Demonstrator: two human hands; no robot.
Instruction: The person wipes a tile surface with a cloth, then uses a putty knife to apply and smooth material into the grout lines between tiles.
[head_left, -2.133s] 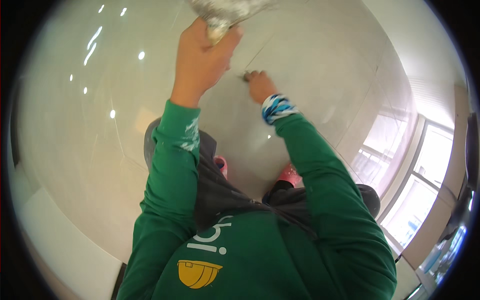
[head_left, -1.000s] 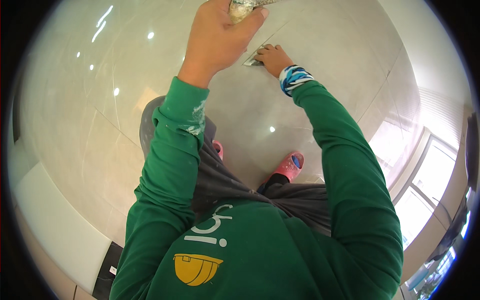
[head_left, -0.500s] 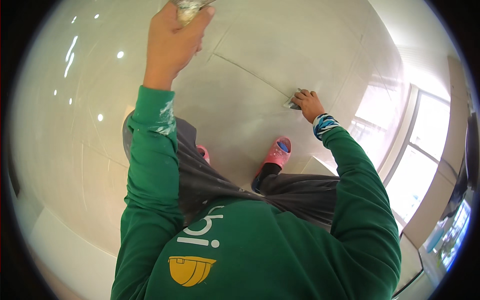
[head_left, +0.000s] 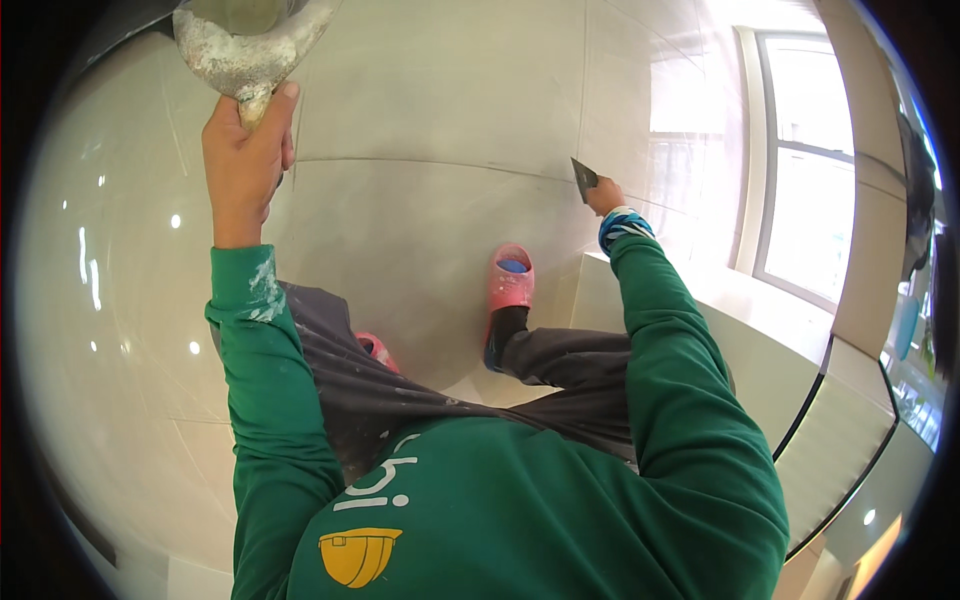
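My left hand point(head_left: 243, 170) is wrapped round the short handle of a scoop-like tool point(head_left: 245, 62). The tool has a wide curved rim and is crusted with whitish material; its upper part runs out of the picture. On the right, my right hand point(head_left: 605, 196) is closed on a dark, flat, pointed scraper point(head_left: 583, 180). The scraper stands edge-on beside the right end of a thin joint line point(head_left: 440, 163) between large pale tiles point(head_left: 430, 90). Whether its blade touches the tiles I cannot tell.
My feet are in pink slippers point(head_left: 512, 285) on the pale glossy surface. A white ledge point(head_left: 700, 320) runs beside my right leg, with a bright window point(head_left: 805, 190) beyond it. A dark edge point(head_left: 130, 38) shows at the upper left.
My left hand has moved left and lower in view, bringing more of the scoop-like tool into sight. The scraper has turned from lying flat near the joint to edge-on. The view has shifted.
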